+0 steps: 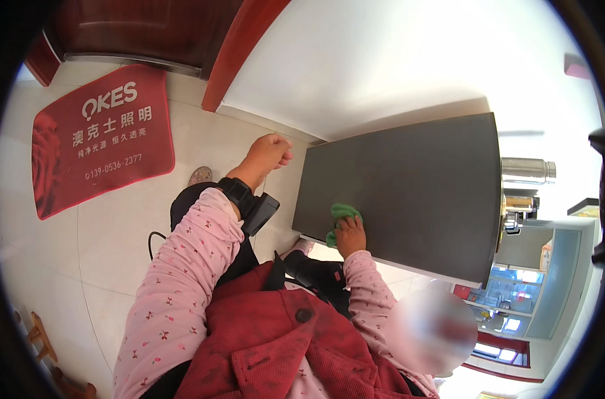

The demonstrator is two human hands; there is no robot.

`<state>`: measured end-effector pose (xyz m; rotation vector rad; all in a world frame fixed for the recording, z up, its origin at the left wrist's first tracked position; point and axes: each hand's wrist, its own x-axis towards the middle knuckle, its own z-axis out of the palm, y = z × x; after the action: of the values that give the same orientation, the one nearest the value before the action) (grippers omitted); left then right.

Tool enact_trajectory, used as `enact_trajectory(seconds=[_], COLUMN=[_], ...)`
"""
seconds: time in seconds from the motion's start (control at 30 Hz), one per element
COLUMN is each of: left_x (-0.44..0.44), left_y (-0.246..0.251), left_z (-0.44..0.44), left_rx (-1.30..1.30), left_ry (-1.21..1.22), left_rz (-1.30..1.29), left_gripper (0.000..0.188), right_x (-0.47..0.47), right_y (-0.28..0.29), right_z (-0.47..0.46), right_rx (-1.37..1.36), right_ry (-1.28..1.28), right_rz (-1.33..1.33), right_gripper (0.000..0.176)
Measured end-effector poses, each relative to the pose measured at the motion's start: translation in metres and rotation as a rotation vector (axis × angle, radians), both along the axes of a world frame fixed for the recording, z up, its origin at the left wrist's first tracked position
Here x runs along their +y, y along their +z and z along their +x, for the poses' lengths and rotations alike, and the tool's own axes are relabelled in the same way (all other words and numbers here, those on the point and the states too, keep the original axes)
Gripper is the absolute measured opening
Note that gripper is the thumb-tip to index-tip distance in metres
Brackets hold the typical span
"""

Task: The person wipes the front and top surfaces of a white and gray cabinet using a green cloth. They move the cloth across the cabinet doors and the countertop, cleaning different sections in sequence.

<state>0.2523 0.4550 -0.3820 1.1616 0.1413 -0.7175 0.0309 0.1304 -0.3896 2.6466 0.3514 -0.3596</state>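
Note:
Bent over a green cloth (344, 211), my right hand (351, 236) presses it against the dark grey side panel (422, 194) of a cabinet, near the panel's lower front corner. My left hand (271, 153) hangs in the air beyond the panel's lower edge, over the tiled floor. Its fingers are curled in, and nothing shows in them. A black band (237, 195) with a dark box-like device (261, 214) is strapped round my left wrist. Both my sleeves are pink with a small printed pattern. A blurred round patch covers the area beside my right sleeve.
A red doormat (120, 142) bearing writing lies before a dark red door (142, 30). A white wall (342, 65) runs along the cabinet's back edge. On the cabinet's top stand a steel bottle (527, 171) and other metal items. Wooden furniture legs (42, 336) show at the lower left.

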Motion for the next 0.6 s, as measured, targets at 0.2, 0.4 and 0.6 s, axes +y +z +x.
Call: enact_trajectory(seconds=[0.2, 0.4, 0.6], left_x=[-0.005, -0.005, -0.004], left_y=[-0.008, 0.000, 0.005], left_z=[-0.003, -0.011, -0.013], left_rx=[-0.040, -0.059, -0.056], left_ry=[-0.029, -0.057, -0.065], left_rz=[0.041, 0.047, 0.076], left_gripper=[0.023, 0.027, 0.027], right_x=[0.005, 0.019, 0.021], right_y=[0.147, 0.310, 0.165], right_z=[0.007, -0.019, -0.059], right_rx=[-0.357, -0.738, -0.476], right_ry=[-0.021, -0.085, -0.036], right_rz=[-0.032, -0.343, 0.034], right_gripper=[0.018, 0.031, 0.032])
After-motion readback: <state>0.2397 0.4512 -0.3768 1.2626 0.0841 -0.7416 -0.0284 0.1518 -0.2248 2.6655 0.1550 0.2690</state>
